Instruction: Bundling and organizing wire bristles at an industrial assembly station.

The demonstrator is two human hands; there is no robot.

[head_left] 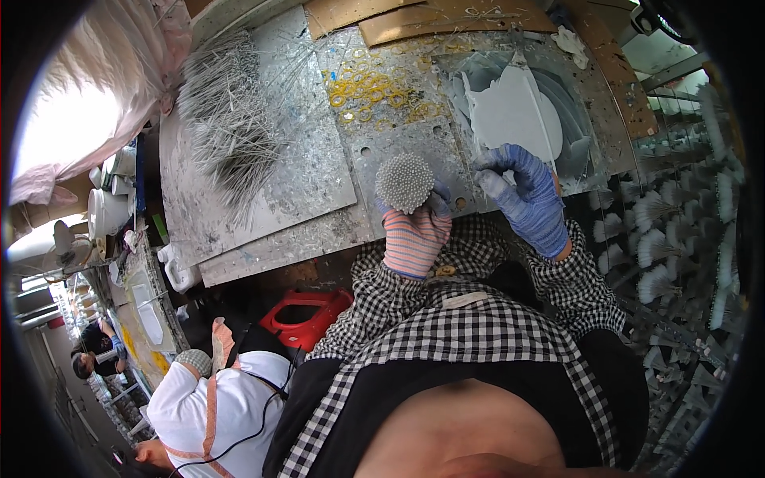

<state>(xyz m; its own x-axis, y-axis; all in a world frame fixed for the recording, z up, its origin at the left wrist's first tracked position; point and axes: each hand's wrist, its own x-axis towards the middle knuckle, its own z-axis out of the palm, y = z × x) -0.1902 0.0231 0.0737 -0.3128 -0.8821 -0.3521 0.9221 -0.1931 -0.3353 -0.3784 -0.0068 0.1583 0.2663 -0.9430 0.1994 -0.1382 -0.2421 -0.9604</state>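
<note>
Head view: left hand [416, 235] holds beaded bundle [405, 182] near table edge [319, 247].

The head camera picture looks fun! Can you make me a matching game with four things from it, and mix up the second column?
Things:
1. left hand
2. right hand
3. yellow rings
4. thin grey sticks

Matches:
A. heaped at the left side of the table
B. wearing a blue glove
C. holding a round beaded bundle
D. scattered between the sticks and the white patch

Right pairs: 1-C, 2-B, 3-D, 4-A
</note>
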